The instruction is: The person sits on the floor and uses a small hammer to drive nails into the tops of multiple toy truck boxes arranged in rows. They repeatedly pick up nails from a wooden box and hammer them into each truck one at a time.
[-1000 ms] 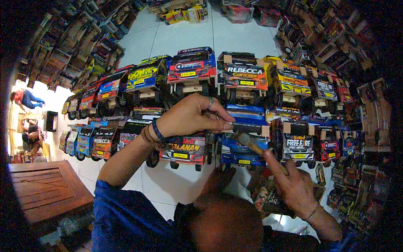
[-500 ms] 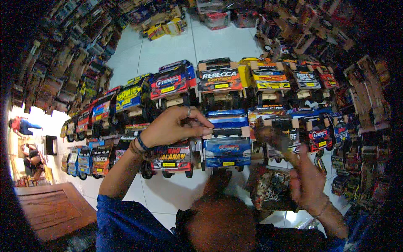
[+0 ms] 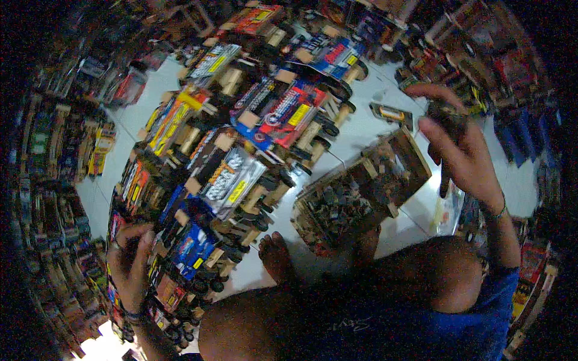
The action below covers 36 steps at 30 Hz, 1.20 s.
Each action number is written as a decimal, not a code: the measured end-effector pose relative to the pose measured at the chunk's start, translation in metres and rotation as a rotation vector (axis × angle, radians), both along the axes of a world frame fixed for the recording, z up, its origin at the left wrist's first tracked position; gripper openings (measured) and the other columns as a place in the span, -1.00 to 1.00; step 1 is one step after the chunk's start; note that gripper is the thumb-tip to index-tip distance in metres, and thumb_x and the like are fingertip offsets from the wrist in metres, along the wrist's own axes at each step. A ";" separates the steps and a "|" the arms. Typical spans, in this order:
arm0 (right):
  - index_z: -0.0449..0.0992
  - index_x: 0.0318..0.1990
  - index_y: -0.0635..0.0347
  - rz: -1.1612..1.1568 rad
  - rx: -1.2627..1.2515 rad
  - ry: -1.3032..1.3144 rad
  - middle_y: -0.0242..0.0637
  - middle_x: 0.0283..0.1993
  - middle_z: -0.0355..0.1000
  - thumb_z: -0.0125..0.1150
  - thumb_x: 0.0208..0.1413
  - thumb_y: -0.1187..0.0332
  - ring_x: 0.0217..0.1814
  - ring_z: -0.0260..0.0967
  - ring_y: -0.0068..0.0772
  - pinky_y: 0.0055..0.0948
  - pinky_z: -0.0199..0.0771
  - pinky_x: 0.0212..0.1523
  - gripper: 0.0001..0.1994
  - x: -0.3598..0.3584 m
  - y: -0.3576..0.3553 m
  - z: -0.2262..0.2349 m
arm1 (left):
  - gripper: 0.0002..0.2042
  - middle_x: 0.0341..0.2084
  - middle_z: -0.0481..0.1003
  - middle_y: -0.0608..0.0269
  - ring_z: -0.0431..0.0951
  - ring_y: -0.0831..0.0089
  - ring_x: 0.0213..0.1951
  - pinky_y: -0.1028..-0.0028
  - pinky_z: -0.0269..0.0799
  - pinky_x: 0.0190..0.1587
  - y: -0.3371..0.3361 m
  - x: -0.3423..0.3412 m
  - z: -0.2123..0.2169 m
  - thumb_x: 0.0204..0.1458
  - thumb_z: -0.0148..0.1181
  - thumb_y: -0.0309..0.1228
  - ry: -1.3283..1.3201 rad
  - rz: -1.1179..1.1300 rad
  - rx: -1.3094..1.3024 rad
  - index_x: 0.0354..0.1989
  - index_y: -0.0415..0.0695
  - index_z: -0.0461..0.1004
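My left hand [image 3: 129,265] is at the lower left beside rows of toy trucks, nearest a blue toy truck [image 3: 195,246]. Its fingers are bent and drawn together; whatever they may hold is too small to make out. At the right, my right hand [image 3: 466,153] is closed around a dark hammer-like tool [image 3: 448,118], blurred, with part of it showing below the fingers. Between the hands sits a wooden box [image 3: 417,155] filled with small dark pieces. A silver toy truck [image 3: 232,180] and a red-and-blue one [image 3: 295,114] stand left of it.
More toy trucks [image 3: 208,65] stand in tilted rows on the white tiled floor [image 3: 93,204]. Stacked trucks [image 3: 54,144] line the left and far sides. A small flat object [image 3: 391,113] lies beyond the box. My bare foot [image 3: 275,256] is beside the trucks.
The view has swung to the right, bringing the box to the middle. My left hand is off the front of the blue truck; my right hand is raised away from the trucks with the tool.
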State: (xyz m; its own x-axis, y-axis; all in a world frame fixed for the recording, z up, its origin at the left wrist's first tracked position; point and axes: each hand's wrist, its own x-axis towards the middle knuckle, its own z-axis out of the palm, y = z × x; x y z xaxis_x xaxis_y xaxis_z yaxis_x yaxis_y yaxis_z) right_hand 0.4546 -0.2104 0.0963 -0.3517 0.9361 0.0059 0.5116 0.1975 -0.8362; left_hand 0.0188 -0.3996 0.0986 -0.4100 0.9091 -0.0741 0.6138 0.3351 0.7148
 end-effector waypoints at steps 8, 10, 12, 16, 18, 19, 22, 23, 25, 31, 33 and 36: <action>0.41 0.10 0.11 0.368 0.015 -0.576 0.02 -0.27 0.52 0.18 0.14 0.39 -0.22 0.47 0.16 -0.01 0.46 -0.12 -0.65 0.080 -0.007 -0.108 | -0.78 -0.15 0.59 0.00 0.60 0.00 -0.10 0.21 0.51 -0.03 0.070 0.136 -0.025 0.18 0.19 -0.36 -0.214 -0.876 -0.382 -0.05 -0.15 0.55; 0.41 0.10 0.11 0.338 0.028 -0.586 0.04 -0.28 0.52 0.17 0.11 0.40 -0.22 0.47 0.19 0.04 0.46 -0.12 -0.63 0.086 -0.007 -0.147 | -0.73 -0.06 0.57 0.01 0.58 0.04 -0.03 0.21 0.47 0.09 0.091 0.166 -0.078 0.24 0.09 -0.35 -0.110 -1.079 -0.384 0.06 -0.14 0.52; 0.42 0.10 0.12 0.319 -0.018 -0.606 0.05 -0.29 0.52 0.16 0.10 0.39 -0.21 0.48 0.20 0.05 0.47 -0.13 -0.63 0.094 -0.012 -0.170 | -0.70 -0.08 0.54 -0.10 0.55 -0.07 -0.04 0.12 0.46 0.08 0.095 0.204 -0.122 0.29 -0.01 -0.29 0.142 -1.140 -0.349 0.08 -0.10 0.51; 0.44 0.04 0.19 0.305 -0.128 -0.526 0.06 -0.29 0.53 0.16 0.10 0.37 -0.20 0.51 0.16 -0.01 0.52 -0.12 -0.67 0.106 -0.016 -0.187 | -0.77 -0.16 0.52 -0.18 0.53 -0.07 -0.07 0.08 0.45 0.03 0.112 0.263 -0.205 0.07 0.05 -0.50 0.292 -1.148 -0.471 -0.12 -0.28 0.51; 0.44 0.02 0.22 0.283 -0.116 -0.475 0.08 -0.28 0.53 0.17 0.09 0.37 -0.18 0.53 0.14 -0.03 0.54 -0.11 -0.67 0.110 -0.020 -0.186 | -0.78 -0.21 0.51 -0.16 0.52 -0.05 -0.10 0.08 0.45 -0.02 0.112 0.270 -0.233 -0.03 0.06 -0.57 0.409 -1.157 -0.428 -0.20 -0.32 0.51; 0.45 0.02 0.22 0.267 -0.085 -0.454 0.08 -0.27 0.54 0.17 0.09 0.37 -0.18 0.53 0.14 -0.03 0.55 -0.12 -0.67 0.111 -0.023 -0.186 | -0.79 -0.27 0.52 -0.13 0.53 -0.04 -0.16 0.08 0.46 -0.07 0.111 0.270 -0.245 -0.06 0.06 -0.58 0.432 -1.168 -0.302 -0.23 -0.31 0.52; 0.44 0.05 0.23 0.212 -0.124 -0.413 0.09 -0.22 0.54 0.16 0.09 0.38 -0.15 0.53 0.14 -0.04 0.56 -0.10 -0.65 0.111 -0.028 -0.186 | -0.87 -0.51 0.49 -0.08 0.53 -0.05 -0.39 0.05 0.47 -0.28 0.120 0.266 -0.280 -0.10 0.10 -0.55 0.393 -1.176 -0.059 -0.38 -0.25 0.55; 0.44 0.06 0.23 0.201 -0.157 -0.403 0.09 -0.20 0.54 0.16 0.09 0.39 -0.14 0.53 0.14 -0.04 0.56 -0.09 -0.64 0.111 -0.029 -0.186 | -0.89 -0.54 0.48 -0.08 0.53 -0.05 -0.40 0.04 0.46 -0.29 0.125 0.268 -0.291 -0.10 0.12 -0.54 0.332 -1.155 -0.086 -0.40 -0.24 0.55; 0.49 0.05 0.17 0.192 -0.216 -0.442 0.02 -0.18 0.56 0.17 0.13 0.37 -0.15 0.55 0.09 -0.08 0.54 -0.07 -0.69 0.109 -0.030 -0.186 | -0.89 -0.50 0.51 -0.10 0.53 -0.06 -0.42 0.03 0.47 -0.34 0.133 0.271 -0.304 -0.11 0.13 -0.51 0.374 -1.203 -0.362 -0.41 -0.22 0.56; 0.49 0.10 0.11 0.224 -0.217 -0.455 -0.01 -0.10 0.56 0.17 0.13 0.41 -0.07 0.54 0.06 -0.08 0.53 0.00 -0.65 0.108 -0.029 -0.180 | -0.61 -0.42 0.56 -0.17 0.62 -0.05 -0.32 0.07 0.56 -0.32 0.107 0.282 -0.292 -0.08 0.08 -0.51 0.350 -0.975 -0.228 -0.02 -0.33 0.42; 0.48 0.13 0.10 0.231 -0.250 -0.491 -0.01 -0.07 0.56 0.17 0.12 0.44 -0.05 0.54 0.06 -0.09 0.54 0.02 -0.61 0.108 -0.029 -0.179 | -0.61 -0.44 0.56 -0.16 0.62 -0.05 -0.34 0.11 0.56 -0.35 0.100 0.288 -0.295 -0.08 0.06 -0.49 0.276 -0.726 -0.260 -0.01 -0.30 0.37; 0.49 0.10 0.12 0.229 -0.186 -0.452 -0.03 -0.06 0.56 0.18 0.12 0.44 -0.06 0.53 0.04 -0.12 0.53 -0.01 -0.65 0.108 -0.030 -0.182 | -0.73 -0.46 0.56 -0.13 0.62 -0.05 -0.37 0.10 0.56 -0.36 0.098 0.285 -0.316 -0.08 0.05 -0.48 0.268 -0.702 -0.211 -0.17 -0.28 0.43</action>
State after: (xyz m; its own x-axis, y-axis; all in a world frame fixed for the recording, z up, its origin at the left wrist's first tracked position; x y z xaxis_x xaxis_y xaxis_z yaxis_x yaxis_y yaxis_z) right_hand 0.5631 -0.2408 -0.0859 -0.4763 0.8058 -0.3519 0.7897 0.2160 -0.5742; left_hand 0.3034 -0.3017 -0.2170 0.2278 0.9400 -0.2540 0.8752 -0.0834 0.4765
